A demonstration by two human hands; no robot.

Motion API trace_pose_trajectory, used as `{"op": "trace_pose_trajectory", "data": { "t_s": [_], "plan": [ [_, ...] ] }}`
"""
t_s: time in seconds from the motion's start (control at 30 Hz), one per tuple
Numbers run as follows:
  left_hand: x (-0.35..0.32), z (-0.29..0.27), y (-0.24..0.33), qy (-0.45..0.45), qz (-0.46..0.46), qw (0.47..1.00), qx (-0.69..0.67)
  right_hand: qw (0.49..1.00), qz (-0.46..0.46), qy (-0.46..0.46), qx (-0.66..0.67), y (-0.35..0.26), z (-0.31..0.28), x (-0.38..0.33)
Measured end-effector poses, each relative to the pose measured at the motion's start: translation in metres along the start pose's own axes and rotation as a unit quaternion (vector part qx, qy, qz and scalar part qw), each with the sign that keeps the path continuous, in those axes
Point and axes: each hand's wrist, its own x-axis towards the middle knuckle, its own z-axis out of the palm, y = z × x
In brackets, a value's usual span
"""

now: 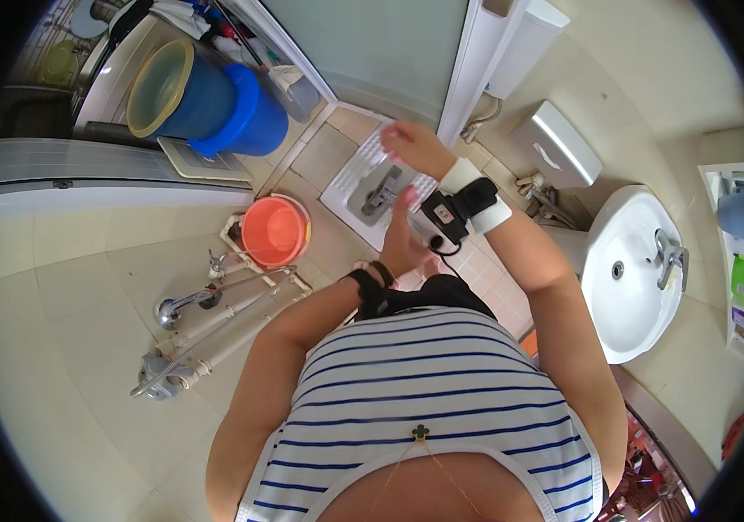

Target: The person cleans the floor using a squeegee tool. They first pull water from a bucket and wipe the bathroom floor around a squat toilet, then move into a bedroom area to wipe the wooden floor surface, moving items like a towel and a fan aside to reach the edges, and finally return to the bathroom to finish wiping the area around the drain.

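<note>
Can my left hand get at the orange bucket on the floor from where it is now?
Probably yes: the left hand is empty, and only bare floor tile lies between it and the orange bucket on its left.

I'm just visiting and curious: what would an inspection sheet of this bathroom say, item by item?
Surface: pale tiled floor, looks wet.
Job's things: white squat toilet below both hands.
Clutter: orange bucket; blue bucket; chrome taps and pipes.
Hands: left hand and right hand over the toilet; whether they hold anything cannot be told.
Cables: thin black lead from the wrist device.
Surroundings: white washbasin, steel paper dispenser, door.
</note>
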Motion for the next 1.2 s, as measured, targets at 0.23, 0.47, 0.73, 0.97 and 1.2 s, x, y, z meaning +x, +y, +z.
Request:
{"op": "trace_pose_trajectory", "data": {
  "t_s": [0.23, 0.47, 0.73, 0.97, 1.2],
  "plan": [
    [0.027, -0.005, -0.007, -0.431, 0.054, 0.897, 0.084, 0.991, -0.072, -0.095, 0.062, -0.092, -0.043, -0.031],
    [0.082, -0.113, -0.005, 0.116, -0.181, 0.967, -0.136, 0.983, 0.180, -0.044, 0.008, 0.030, -0.151, -0.107],
    [0.102, -0.236, 0.216, 0.233, 0.046, 0.957, -0.165, 0.894, 0.406, -0.048, 0.183, 0.179, -0.083, -0.086],
    [0.086, -0.274, 0.367, 0.164, 0.136, 0.945, -0.248, 0.835, 0.216, 0.204, 0.463, 0.299, 0.111, 0.065],
    [0.092, -0.234, 0.304, 0.082, 0.095, 0.969, -0.211, 0.726, 0.397, 0.430, 0.361, 0.290, 0.104, 0.036]
  ]
}}
